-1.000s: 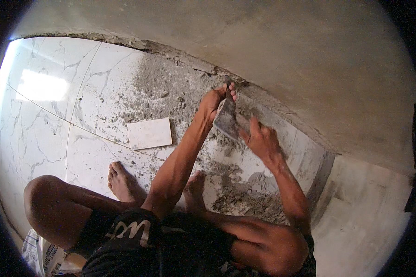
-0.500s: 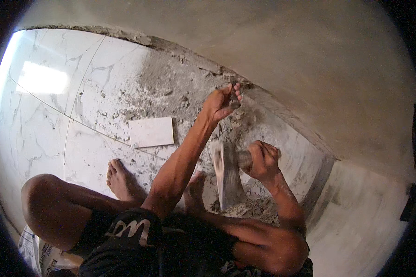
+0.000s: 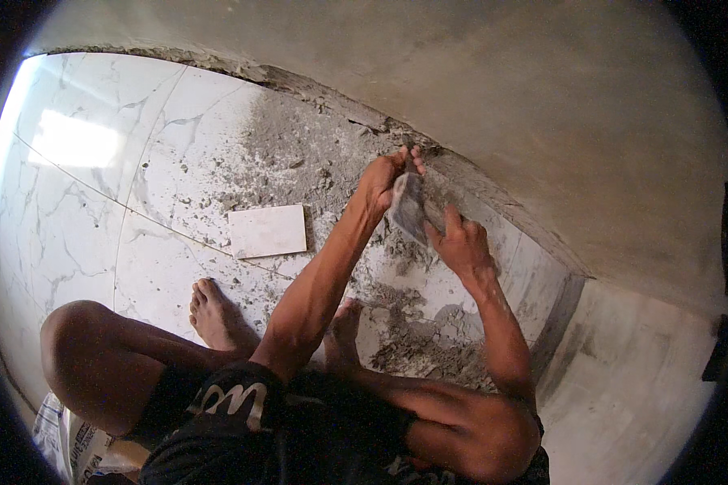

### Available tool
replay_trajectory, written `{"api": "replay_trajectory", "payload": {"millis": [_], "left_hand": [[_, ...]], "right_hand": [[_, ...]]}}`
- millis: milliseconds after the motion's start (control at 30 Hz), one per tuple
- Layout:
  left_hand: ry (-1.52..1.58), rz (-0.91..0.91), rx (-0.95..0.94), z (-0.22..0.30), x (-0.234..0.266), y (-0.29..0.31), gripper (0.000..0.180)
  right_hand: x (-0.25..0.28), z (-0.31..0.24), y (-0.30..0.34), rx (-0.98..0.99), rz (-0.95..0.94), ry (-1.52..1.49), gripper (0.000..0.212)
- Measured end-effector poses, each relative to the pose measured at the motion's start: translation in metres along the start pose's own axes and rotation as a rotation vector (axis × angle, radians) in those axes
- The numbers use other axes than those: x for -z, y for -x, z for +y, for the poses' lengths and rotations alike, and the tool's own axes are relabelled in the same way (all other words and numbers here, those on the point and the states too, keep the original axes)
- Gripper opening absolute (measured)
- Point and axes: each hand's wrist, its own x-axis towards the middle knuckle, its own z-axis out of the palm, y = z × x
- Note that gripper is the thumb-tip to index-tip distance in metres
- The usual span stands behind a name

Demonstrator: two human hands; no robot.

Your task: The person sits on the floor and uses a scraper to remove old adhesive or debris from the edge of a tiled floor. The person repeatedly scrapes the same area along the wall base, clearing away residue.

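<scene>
Now nearer the chisel [image 3: 411, 164] than before, hatchet [image 3: 408, 207] clasped by right hand [image 3: 463, 244], left hand [image 3: 379, 183] pinching the chisel

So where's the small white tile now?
In the head view, the small white tile lies left of centre on the debris-strewn floor, just left of the left forearm.

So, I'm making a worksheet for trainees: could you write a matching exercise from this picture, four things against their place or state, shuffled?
1. left hand
2. right hand
3. pale tile
4. bag

A. at the picture's lower left edge
B. gripping a hatchet-like tool
C. flat on the floor beside the left forearm
D. holding a slim dark tool close to the wall

Pairs: 1-D, 2-B, 3-C, 4-A
</scene>
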Motion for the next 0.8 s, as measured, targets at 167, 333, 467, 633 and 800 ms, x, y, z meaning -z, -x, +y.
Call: {"api": "replay_trajectory", "payload": {"millis": [167, 333, 467, 633, 800], "left_hand": [[0.135, -0.106, 0.058, 0.008, 0.001, 0.002, 0.019], [0.083, -0.003, 0.02, -0.003, -0.006, 0.003, 0.02], [0.104, -0.054, -0.004, 0.004, -0.006, 0.007, 0.02], [0.104, -0.029, -0.009, -0.002, -0.003, -0.005, 0.022], [0.064, -0.048, 0.018, 0.003, -0.008, 0.004, 0.02]], "right_hand": [[0.017, -0.035, 0.0, 0.152, 0.222, -0.02, 0.031], [0.004, 0.001, 0.001, -0.056, -0.021, -0.05, 0.039], [0.002, -0.015, -0.001, -0.188, -0.078, 0.017, 0.038], [0.001, -0.011, 0.015, 0.072, 0.13, -0.209, 0.035], [-0.006, -0.013, -0.001, -0.214, 0.043, -0.017, 0.039]]}}
